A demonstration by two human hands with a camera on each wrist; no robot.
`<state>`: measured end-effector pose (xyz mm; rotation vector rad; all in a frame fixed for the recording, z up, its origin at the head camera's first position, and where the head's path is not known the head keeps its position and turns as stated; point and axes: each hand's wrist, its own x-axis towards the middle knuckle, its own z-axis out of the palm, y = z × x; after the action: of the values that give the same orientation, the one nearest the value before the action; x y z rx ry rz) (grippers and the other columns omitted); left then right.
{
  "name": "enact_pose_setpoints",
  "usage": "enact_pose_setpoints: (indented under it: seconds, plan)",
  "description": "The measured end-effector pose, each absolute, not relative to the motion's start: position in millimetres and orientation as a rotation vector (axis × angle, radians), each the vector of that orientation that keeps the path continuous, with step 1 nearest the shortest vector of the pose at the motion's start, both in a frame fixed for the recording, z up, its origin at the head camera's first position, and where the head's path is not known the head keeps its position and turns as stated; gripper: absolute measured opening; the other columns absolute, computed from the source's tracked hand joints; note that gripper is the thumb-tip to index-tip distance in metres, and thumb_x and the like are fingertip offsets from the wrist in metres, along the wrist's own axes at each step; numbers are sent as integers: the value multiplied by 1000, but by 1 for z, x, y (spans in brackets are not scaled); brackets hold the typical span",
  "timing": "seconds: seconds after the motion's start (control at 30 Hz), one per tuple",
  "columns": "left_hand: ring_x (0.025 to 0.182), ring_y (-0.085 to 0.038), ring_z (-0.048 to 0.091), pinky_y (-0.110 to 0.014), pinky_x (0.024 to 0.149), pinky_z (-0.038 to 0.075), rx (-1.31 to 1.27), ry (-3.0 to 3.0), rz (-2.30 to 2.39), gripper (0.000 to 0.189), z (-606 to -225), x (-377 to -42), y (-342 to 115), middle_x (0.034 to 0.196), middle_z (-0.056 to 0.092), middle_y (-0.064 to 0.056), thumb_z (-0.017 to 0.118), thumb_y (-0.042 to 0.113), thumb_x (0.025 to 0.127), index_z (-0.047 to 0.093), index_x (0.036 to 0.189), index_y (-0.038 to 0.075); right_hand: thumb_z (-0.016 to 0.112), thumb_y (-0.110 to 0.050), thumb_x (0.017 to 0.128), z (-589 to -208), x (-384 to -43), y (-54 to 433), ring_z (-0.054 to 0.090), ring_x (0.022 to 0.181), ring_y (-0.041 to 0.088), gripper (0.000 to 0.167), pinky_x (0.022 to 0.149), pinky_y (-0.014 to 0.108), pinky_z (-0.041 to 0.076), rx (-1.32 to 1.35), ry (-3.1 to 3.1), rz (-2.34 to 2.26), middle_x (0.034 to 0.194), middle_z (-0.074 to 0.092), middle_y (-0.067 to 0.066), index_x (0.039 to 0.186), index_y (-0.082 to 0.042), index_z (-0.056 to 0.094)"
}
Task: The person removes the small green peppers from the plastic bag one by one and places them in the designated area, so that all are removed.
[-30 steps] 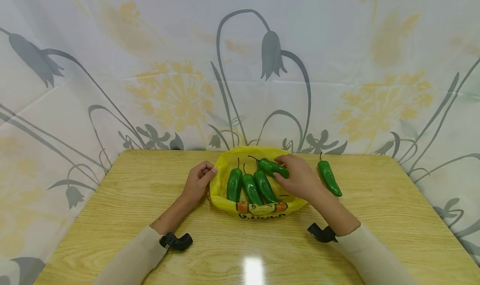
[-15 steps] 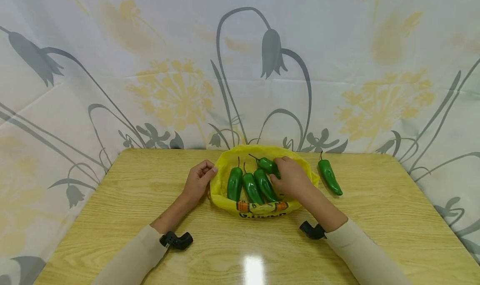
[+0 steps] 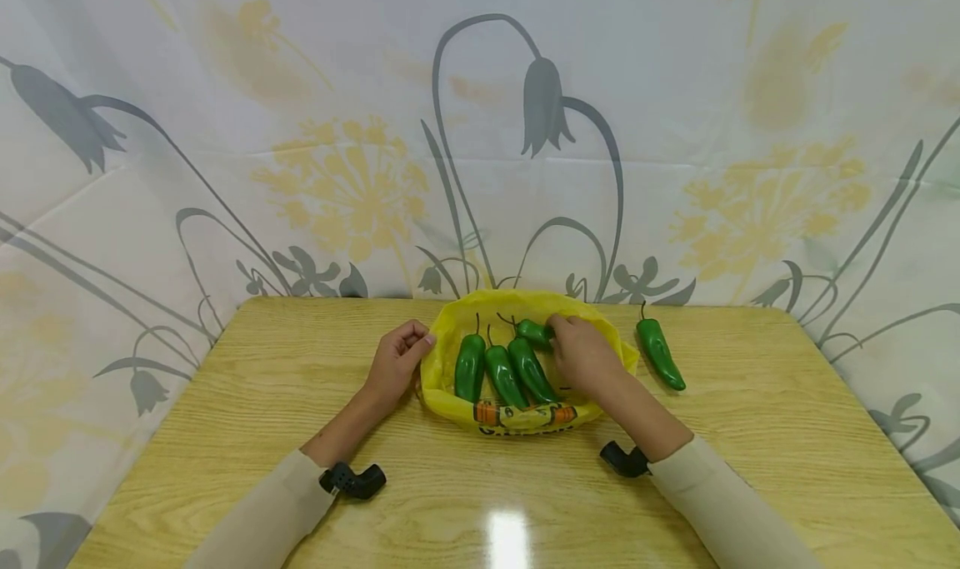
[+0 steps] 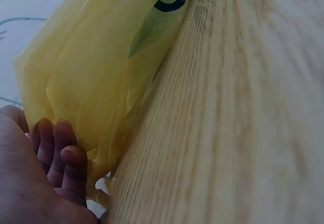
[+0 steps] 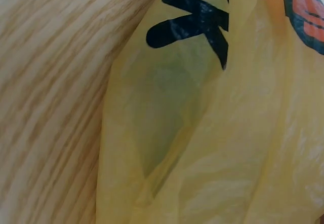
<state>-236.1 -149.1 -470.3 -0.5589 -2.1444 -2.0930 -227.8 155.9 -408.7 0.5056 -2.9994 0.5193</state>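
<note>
A yellow plastic bag (image 3: 450, 402) lies with its mouth spread wide. My left hand (image 3: 393, 365) pinches its left rim; in the left wrist view, curled fingers (image 4: 63, 143) touch the yellow film. Inside, three glossy green chili peppers lie side by side: a left one (image 3: 470, 369), a middle one (image 3: 504, 377) and a right one (image 3: 529, 371). Behind them, my right hand (image 3: 588, 356) reaches into the bag and grips another green chili pepper (image 3: 532, 332), covering its right end. In the right wrist view the bag wall (image 5: 233, 148) hides that hand.
One more green chili pepper (image 3: 660, 354) lies on the wooden table (image 3: 285, 344), right of the bag. Behind the table's back edge hangs a flower-printed curtain (image 3: 645, 202). Black wrist cameras sit on the left sleeve (image 3: 352, 481) and right sleeve (image 3: 624, 459).
My right hand has moved left and deeper into the bag with its chili pepper, which has turned a little and now shows less of its length. My left hand stays on the rim.
</note>
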Motion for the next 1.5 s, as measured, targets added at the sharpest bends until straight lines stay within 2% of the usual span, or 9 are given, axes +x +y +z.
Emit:
enact_pose_setpoints:
  seconds: [0.13, 0.43, 0.6, 0.8, 1.03, 1.5]
  plan:
    - [43, -20, 43, -25, 41, 42, -564, -2139, -2101, 18, -471, -236, -149, 63, 52, 1, 56, 5, 108, 60, 98, -9, 60, -1, 105, -411, -228, 158, 66, 88, 33, 14, 77, 46, 58, 498, -3008, 561, 101, 67, 19, 118, 4, 62]
    - [41, -21, 43, -25, 40, 42, -573, -2131, -2091, 16, -473, -237, -149, 62, 52, 2, 56, 3, 107, 60, 97, -9, 64, -2, 103, -413, -230, 160, 67, 85, 32, 13, 76, 45, 59, 538, -2985, 585, 98, 68, 18, 114, 5, 64]
    - [41, -20, 42, -25, 40, 42, -573, -2134, -2086, 16, -474, -238, -150, 61, 51, 2, 56, 3, 107, 60, 97, -9, 65, -3, 103, -415, -231, 159, 69, 90, 33, 20, 79, 46, 60, 552, -2988, 612, 106, 70, 20, 121, 6, 64]
    - [42, -16, 43, -25, 40, 41, -567, -2134, -2094, 17, -473, -237, -150, 62, 50, 1, 56, 4, 108, 60, 98, -9, 69, 1, 98, -416, -230, 159, 70, 97, 36, 31, 82, 48, 60, 616, -2967, 619, 112, 70, 23, 128, 7, 62]
    - [42, -18, 43, -26, 40, 42, -573, -2137, -2101, 17, -474, -237, -150, 63, 52, 1, 57, 6, 108, 61, 99, -8, 67, 6, 93, -416, -230, 159, 68, 100, 37, 35, 84, 49, 59, 614, -2945, 629, 117, 68, 26, 128, 9, 62]
    - [42, -16, 44, -25, 40, 42, -569, -2146, -2089, 17, -473, -237, -150, 62, 52, 1, 57, 6, 108, 61, 99, -9, 68, 5, 91, -408, -225, 158, 67, 100, 37, 37, 85, 50, 59, 577, -2922, 647, 117, 69, 25, 128, 8, 64]
